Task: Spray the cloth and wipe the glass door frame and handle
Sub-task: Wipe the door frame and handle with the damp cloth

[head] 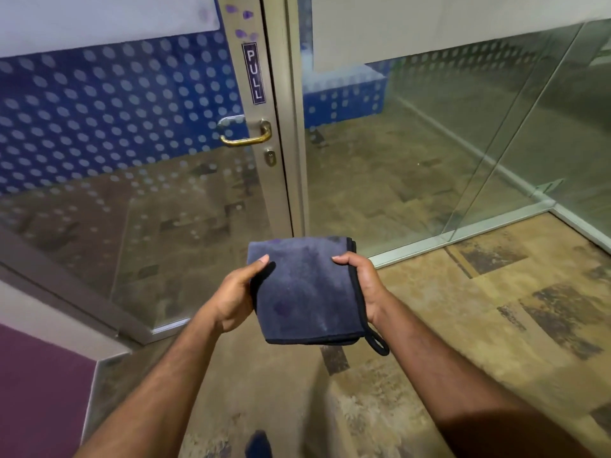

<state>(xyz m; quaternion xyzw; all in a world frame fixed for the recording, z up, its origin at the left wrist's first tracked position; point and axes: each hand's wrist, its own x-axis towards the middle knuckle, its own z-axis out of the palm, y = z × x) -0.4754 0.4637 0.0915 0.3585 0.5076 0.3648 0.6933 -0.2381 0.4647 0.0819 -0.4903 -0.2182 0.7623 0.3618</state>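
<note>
Indoors, patchy tan carpet [463, 325], glass door frame [281, 160], perhaps damp cloth [304, 292] gripped by both hands' fingers [340, 259]

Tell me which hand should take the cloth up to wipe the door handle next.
Probably the right hand. Both hands hold the folded cloth, the left hand at its other edge. The door handle attaches at its right end, on the door frame, a straighter line from the right hand.

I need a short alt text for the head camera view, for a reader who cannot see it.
Both hands, left hand and right hand, hold a folded dark blue cloth before a glass door with a brass handle and a PULL sign.
</note>
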